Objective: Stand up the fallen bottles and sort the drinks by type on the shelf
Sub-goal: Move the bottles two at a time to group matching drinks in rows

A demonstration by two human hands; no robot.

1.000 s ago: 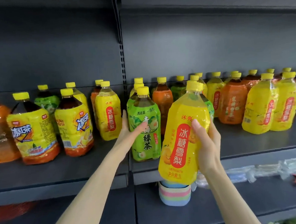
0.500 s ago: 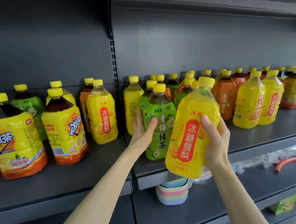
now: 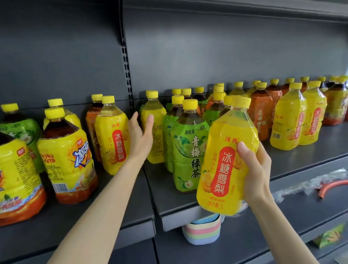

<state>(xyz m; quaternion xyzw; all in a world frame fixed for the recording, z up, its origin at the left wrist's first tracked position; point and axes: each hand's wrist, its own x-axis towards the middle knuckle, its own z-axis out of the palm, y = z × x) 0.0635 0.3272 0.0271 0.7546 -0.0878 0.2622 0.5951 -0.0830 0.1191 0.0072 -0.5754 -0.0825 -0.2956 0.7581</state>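
The right hand [image 3: 254, 171] grips a yellow bottle [image 3: 222, 159] with a red label, fingers curled round its lower half. The bottle is tilted, its cap leaning right, and hangs in the air just in front of the shelf [image 3: 294, 162], not resting on it. The left hand [image 3: 140, 136] is wide open with straight fingers. It reaches into the gap between two upright bottles of the same yellow kind: the near twin [image 3: 110, 140] on its left and the far twin [image 3: 158, 137] by its thumb. Whether it touches either, I cannot tell.

Just behind the held bottle stands a green bottle [image 3: 188, 151], with more green ones behind it. Further right on the shelf stand orange bottles [image 3: 260, 115] and a pair of yellow bottles [image 3: 287, 119] side by side. To the far left stand dark tea bottles [image 3: 65, 158] with yellow-and-orange labels. All have yellow caps. On the lower shelf [image 3: 278, 217] are a striped pastel tub [image 3: 202, 232] and an orange tube [image 3: 337, 184].
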